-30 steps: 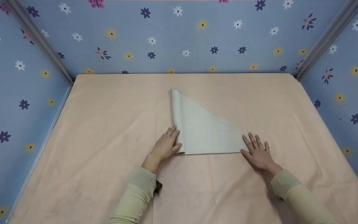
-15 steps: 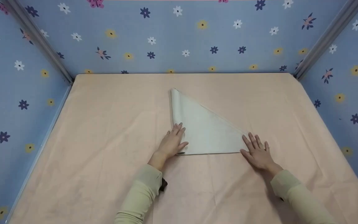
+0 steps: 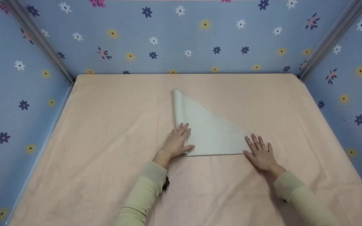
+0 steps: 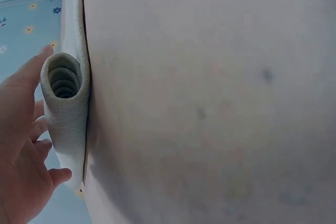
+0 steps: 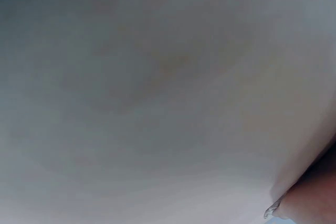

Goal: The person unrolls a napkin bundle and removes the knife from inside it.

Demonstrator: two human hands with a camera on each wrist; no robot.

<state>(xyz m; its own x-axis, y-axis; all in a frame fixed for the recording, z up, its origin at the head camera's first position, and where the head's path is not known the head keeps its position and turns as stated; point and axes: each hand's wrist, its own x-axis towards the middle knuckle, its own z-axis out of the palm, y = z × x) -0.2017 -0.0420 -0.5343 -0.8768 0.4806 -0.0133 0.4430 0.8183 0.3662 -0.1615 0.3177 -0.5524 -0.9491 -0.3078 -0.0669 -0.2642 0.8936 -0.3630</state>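
A pale, whitish cloth (image 3: pixel 212 131) lies folded in a triangle, its left edge rolled into a tube (image 3: pixel 179 106) that tapers to the far point. In the left wrist view the near end of the roll (image 4: pixel 64 80) is a hollow spiral of layers. My left hand (image 3: pixel 174 142) rests over the near part of this roll, fingers extended and thumb apart. At the triangle's right corner, my right hand (image 3: pixel 261 157) lies flat with fingers spread, covering the tip. The right wrist view has only blurred surface and a bit of the hand (image 5: pixel 310 198).
A peach-coloured sheet (image 3: pixel 112 125) with faint creases covers the table beneath the cloth. Blue flowered panels (image 3: pixel 168 34) stand at the back and along both sides, joined by grey corner posts (image 3: pixel 39 39).
My left hand has shifted a little to the right, from the outer edge of the roll onto its top. The right hand and the cloth's outline look the same.
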